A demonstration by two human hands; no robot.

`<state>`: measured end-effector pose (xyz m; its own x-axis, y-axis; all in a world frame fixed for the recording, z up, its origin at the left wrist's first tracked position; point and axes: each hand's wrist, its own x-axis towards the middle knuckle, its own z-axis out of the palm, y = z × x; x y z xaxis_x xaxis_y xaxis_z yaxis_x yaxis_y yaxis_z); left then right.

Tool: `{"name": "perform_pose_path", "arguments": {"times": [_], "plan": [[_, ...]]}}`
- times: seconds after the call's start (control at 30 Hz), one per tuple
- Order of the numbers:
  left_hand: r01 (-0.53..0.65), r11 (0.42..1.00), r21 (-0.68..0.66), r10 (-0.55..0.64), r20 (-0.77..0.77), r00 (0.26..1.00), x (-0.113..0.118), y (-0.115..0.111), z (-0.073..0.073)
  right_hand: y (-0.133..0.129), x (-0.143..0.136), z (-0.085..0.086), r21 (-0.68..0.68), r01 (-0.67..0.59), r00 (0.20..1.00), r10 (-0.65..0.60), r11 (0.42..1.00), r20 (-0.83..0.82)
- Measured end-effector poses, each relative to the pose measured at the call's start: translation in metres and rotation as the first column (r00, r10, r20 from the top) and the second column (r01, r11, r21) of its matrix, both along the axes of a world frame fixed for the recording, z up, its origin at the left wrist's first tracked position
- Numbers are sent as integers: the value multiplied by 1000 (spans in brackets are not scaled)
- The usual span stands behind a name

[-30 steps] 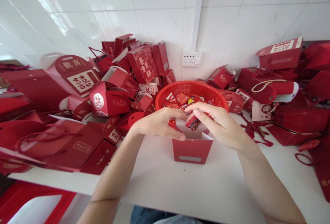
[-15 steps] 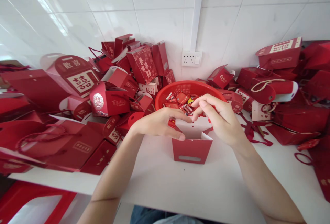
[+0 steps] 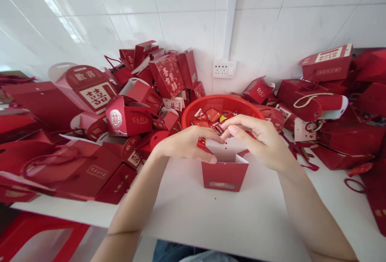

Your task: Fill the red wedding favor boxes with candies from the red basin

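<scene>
A red cardboard gift box stands upright on the white table, its top open and white inside. My left hand steadies it at the upper left, thumb at the front rim and fingers reaching across to the back flap. Over the box's back right edge hovers my right hand, fingers loosely stretched leftward with nothing visible in them. Its fingertips are close to those of my left hand. Right behind is a red plastic basket holding small red candy packets. The bottom of the box's inside is hidden.
Red gift boxes are heaped along the left, and another pile of red boxes fills the right. A white socket is on the tiled wall. Below the table at left is a red stool.
My right hand has dipped slightly and its fingers have straightened toward the left. My left hand and the gift box stay in place.
</scene>
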<state>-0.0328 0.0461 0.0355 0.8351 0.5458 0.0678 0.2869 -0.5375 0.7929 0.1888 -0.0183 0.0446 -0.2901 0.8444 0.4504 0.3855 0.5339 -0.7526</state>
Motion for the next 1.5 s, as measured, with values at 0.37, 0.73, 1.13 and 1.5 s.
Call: {"name": "perform_pose_path", "arguments": {"times": [0.37, 0.73, 1.13, 1.5], "plan": [[29, 998, 59, -29, -13, 1000, -3, 1, 0, -3, 26, 11, 58, 183, 982, -185, 981, 38], [-97, 955, 280, 31, 231, 973, 2, 1, -2, 4, 35, 5, -64, 165, 977, -155, 984, 146], [-403, 911, 88, 262, 629, 731, 4, 8, -15, 18, 21, -2, -232, -79, 995, 63, 969, -76], [-140, 962, -235, 247, 527, 814, 2, 7, -7, 25, 25, -5, -184, -54, 983, 20, 981, -185]]}}
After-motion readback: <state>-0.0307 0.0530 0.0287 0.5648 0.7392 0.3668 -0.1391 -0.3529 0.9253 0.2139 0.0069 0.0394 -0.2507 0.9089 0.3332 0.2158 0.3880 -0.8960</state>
